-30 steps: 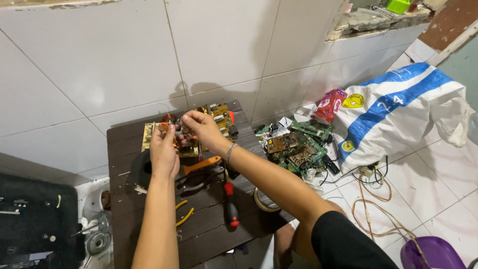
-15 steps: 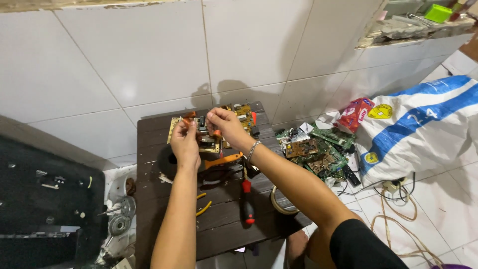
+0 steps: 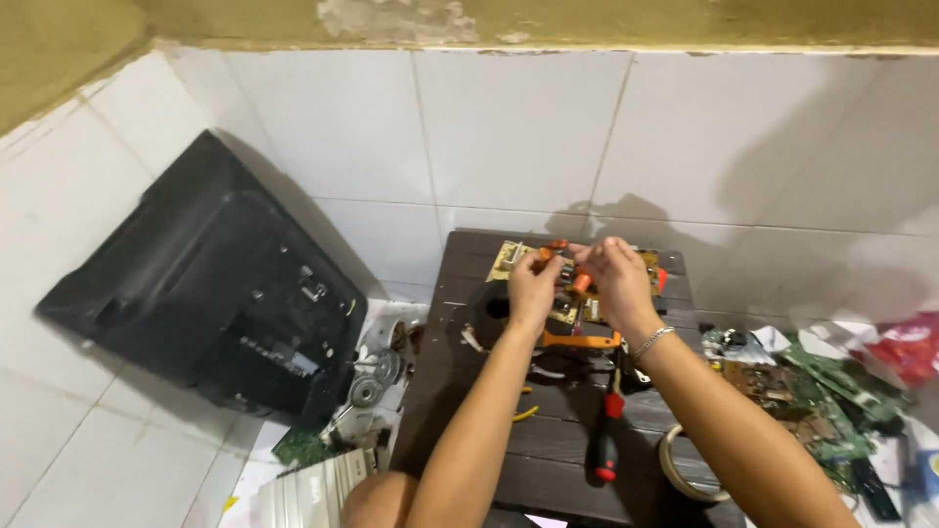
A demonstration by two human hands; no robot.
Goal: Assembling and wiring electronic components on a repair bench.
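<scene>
Left hand (image 3: 533, 286) and right hand (image 3: 614, 279), fingers pinched on a small orange part (image 3: 581, 283). Below lies the circuit board (image 3: 567, 305) on a dark stool (image 3: 548, 445).

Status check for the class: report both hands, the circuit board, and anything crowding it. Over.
Left hand and right hand both pinching parts above the circuit board. Board lies on dark table. Orange-handled pliers and red screwdriver close by.

Circuit board (image 3: 562, 293) mostly hidden beneath both hands' fingers (image 3: 548, 262).

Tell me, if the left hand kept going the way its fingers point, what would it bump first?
Probably the right hand, whose fingertips almost meet the left hand above the circuit board; depth is hard to judge.
</scene>
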